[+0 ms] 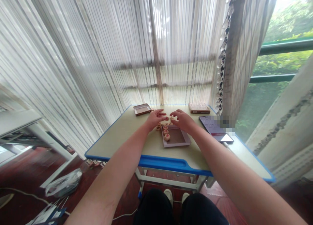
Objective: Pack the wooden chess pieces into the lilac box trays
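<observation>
A shallow brown tray (179, 138) lies on the blue-edged desk (122, 137) with round wooden game pieces (167, 136) in its near-left part. More pieces sit in a small heap just beyond the tray's far edge. My left hand (156, 118) rests over that heap with its fingers spread. My right hand (182, 119) hovers at the tray's far edge, fingers curled and pinching toward a piece; whether it grips one is unclear.
A small brown box lid (142, 109) sits at the desk's far left and a flat box (199, 108) at the far right. A phone (216, 129) lies right of the tray. Curtains hang behind the desk. A plastic bag (64, 183) lies on the floor.
</observation>
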A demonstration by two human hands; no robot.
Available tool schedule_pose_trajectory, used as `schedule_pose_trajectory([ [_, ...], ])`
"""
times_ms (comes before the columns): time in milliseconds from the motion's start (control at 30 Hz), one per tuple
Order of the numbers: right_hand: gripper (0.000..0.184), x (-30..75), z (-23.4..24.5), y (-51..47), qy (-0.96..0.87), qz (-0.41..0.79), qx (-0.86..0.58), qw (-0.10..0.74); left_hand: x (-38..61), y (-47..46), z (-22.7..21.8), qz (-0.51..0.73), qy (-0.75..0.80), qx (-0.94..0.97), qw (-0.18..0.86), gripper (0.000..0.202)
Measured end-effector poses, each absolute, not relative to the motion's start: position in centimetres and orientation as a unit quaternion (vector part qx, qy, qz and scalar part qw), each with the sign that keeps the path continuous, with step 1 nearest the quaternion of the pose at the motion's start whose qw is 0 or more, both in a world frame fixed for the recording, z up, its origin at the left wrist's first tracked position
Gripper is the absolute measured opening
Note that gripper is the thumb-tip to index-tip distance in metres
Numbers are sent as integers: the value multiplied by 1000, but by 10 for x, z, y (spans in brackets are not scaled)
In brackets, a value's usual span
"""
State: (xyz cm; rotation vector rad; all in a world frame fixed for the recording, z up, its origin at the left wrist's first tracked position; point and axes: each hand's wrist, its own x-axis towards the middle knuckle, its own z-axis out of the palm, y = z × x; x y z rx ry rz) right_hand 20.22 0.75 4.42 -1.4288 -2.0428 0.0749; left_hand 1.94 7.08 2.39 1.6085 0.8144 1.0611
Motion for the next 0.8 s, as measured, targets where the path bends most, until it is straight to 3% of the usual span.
schedule_pose_trajectory([
  [433, 25, 198, 50, 2, -789, -14, -540, 293, 19, 65, 30, 433, 316, 664, 521, 55],
  [567, 23, 206, 57, -2, -782, 15, -589, 204, 12, 67, 28, 432, 432, 726, 314, 37],
  [667, 21, 210, 58, -4, -805, 57, -583, 96, 8, 67, 26, 379, 468, 786, 141, 45],
  [800, 31, 210, 56, -5, -814, 89, -574, 16, 7, 66, 26, 348, 480, 802, 73, 52],
])
